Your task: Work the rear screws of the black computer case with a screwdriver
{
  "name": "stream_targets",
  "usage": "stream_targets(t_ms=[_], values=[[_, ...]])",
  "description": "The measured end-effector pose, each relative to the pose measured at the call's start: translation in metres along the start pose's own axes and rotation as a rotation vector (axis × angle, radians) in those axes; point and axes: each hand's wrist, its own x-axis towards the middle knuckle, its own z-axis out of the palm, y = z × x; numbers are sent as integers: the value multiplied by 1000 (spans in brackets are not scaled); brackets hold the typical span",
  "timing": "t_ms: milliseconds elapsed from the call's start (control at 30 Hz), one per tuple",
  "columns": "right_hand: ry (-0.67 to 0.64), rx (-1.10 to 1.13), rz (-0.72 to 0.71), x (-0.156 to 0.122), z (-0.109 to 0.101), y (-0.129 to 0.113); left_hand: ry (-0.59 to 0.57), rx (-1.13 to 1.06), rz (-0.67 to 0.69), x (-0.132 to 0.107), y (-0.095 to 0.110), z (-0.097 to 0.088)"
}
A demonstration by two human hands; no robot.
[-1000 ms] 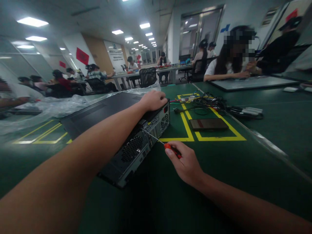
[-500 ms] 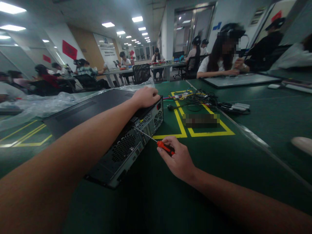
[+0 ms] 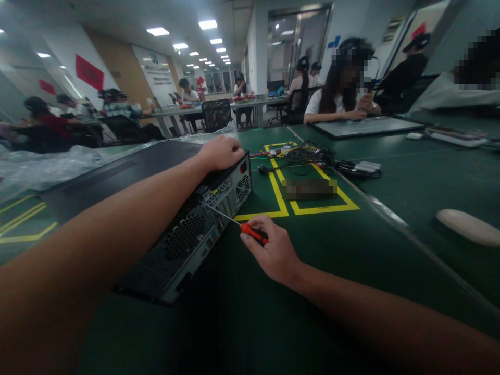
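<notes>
A black computer case (image 3: 156, 156) lies on its side, its metal rear panel (image 3: 183, 234) with vents and ports turned towards me. My left hand (image 3: 221, 152) bears on the case's top near the far rear corner, fingers curled at the edge and fingertips partly hidden. In my right hand (image 3: 273, 247) is a screwdriver (image 3: 253, 233) with a red and black handle, pinched between thumb and fingers. Its thin shaft reaches up and left to the rear panel near the upper edge; whether the tip sits on a screw is too small to tell. My left forearm covers part of the case.
Behind the case lies clear plastic wrap (image 3: 70, 161). A tangle of cables (image 3: 312, 153) and a blurred dark block (image 3: 310, 189) are by yellow tape marks on the green table (image 3: 344, 255). A pale oval object (image 3: 469, 226) lies at right. Across the table a co-worker (image 3: 347, 88) sits at a flat panel.
My view has turned a little right, so the scene sits further left. Both hands keep their places at the case, the screwdriver still against the rear panel. The co-worker opposite has raised a hand.
</notes>
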Motion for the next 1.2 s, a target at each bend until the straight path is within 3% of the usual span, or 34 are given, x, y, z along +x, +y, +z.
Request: stream_targets(t_ms=[1200], values=[[-15,8,17,0,-1,-2,-14,-24,-17,3,-6,3]])
